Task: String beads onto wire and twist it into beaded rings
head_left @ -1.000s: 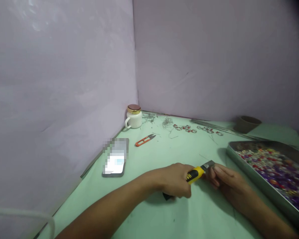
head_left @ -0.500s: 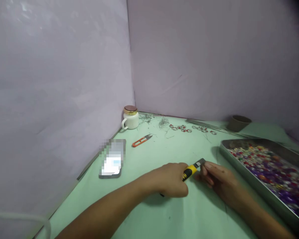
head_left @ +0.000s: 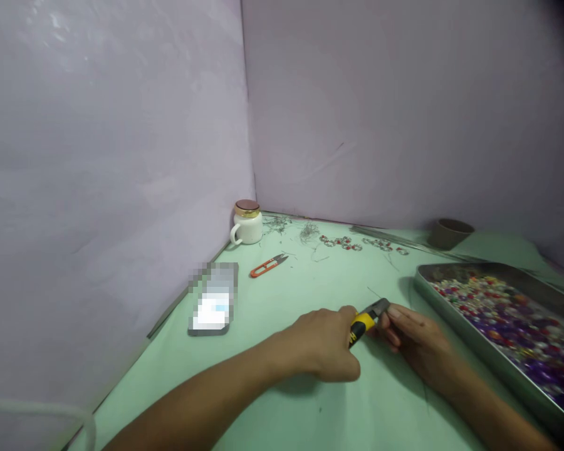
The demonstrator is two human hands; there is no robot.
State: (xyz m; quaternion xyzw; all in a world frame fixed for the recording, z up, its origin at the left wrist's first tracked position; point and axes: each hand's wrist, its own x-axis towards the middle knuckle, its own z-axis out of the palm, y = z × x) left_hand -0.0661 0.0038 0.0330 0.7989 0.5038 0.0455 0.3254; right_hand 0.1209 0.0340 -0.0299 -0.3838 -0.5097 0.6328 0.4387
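Note:
My left hand (head_left: 326, 343) is closed round the yellow and black handles of a pair of pliers (head_left: 367, 317) on the green table. The grey jaws point up and to the right. My right hand (head_left: 416, 341) has its fingers pinched together right at the jaw tips. A thin wire (head_left: 375, 292) sticks out past the jaws; whether my right fingers hold it is too small to tell.
A metal tray (head_left: 455, 313) full of coloured beads lies at the right. Orange thread snips (head_left: 266, 265), a phone (head_left: 214, 299), a white lidded mug (head_left: 247, 222), loose wires and beaded rings (head_left: 343, 241) and a brown cup (head_left: 449, 232) lie farther back. Lilac walls close the left and back.
The view shifted slightly left early on. My left hand turned the pliers a little more upright, and both hands stayed together at the jaws.

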